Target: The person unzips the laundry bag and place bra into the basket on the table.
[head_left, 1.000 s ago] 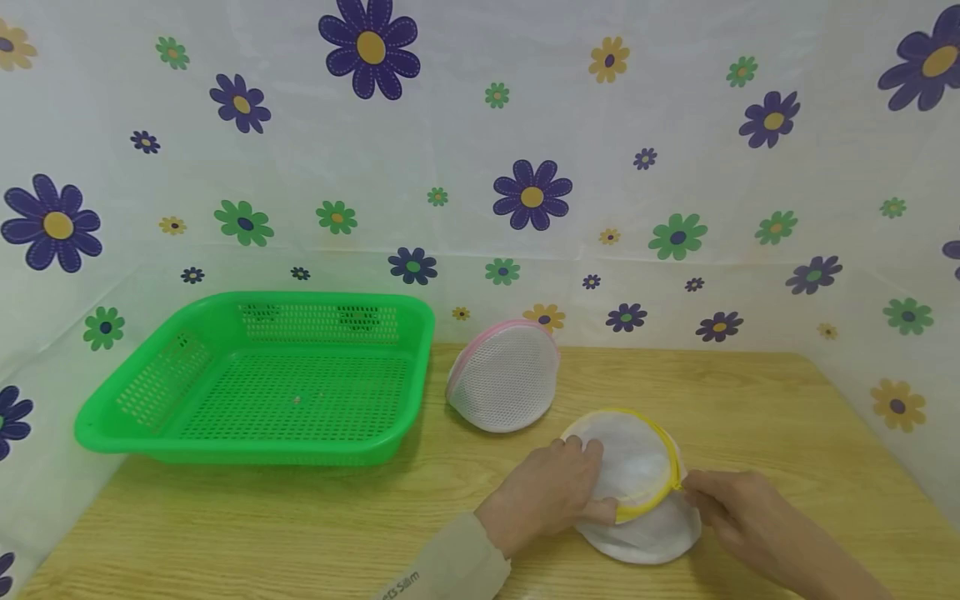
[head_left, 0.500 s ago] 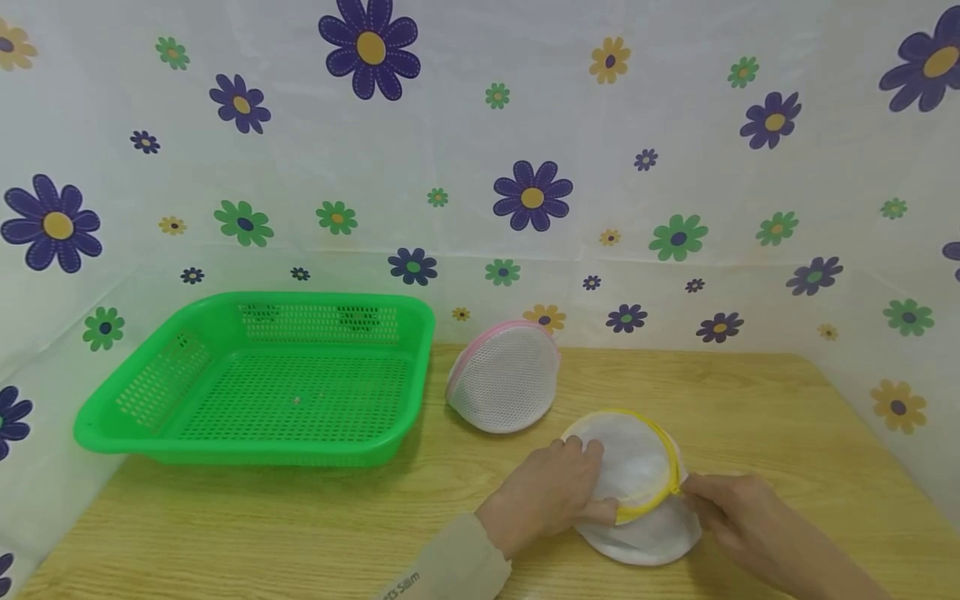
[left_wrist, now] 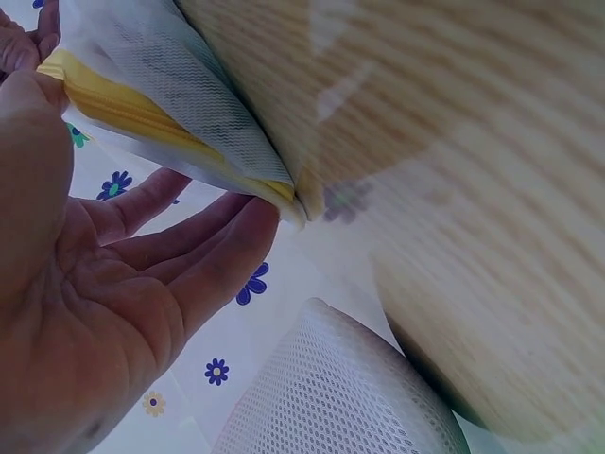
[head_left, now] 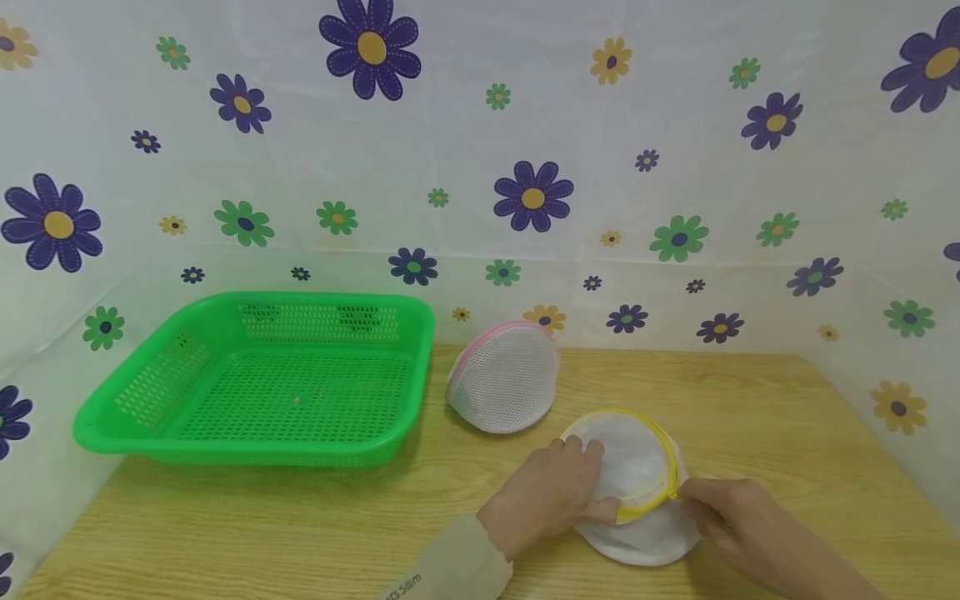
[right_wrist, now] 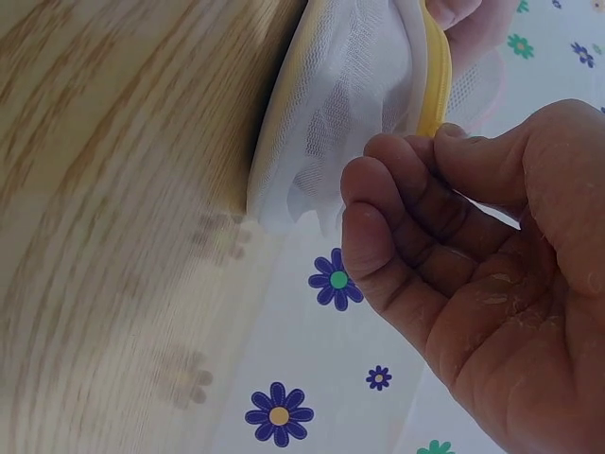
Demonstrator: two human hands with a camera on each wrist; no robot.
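A round white mesh laundry bag [head_left: 633, 458] with a yellow zipper edge lies on the table at the front right. My left hand [head_left: 551, 492] holds its left side, the thumb on the near yellow edge and the fingers over the top. In the left wrist view, the fingertips [left_wrist: 255, 222] touch the bag's far rim. At the bag's right side, my right hand [head_left: 738, 521] pinches the zipper pull between thumb and curled index finger. The pull itself is mostly hidden; the yellow zipper [right_wrist: 435, 71] runs up from the pinch in the right wrist view.
Behind the hands stands a second white mesh laundry bag [head_left: 506, 379] with a pink edge. A green plastic basket [head_left: 270, 446] with slotted walls sits at the left of the wooden table [head_left: 247, 533]. A flower-patterned sheet [head_left: 442, 125] hangs behind and at the sides.
My right hand has slid a little left and toward me along the yellow zipper, bringing the pull with it. My left hand has stayed in place on the bag.
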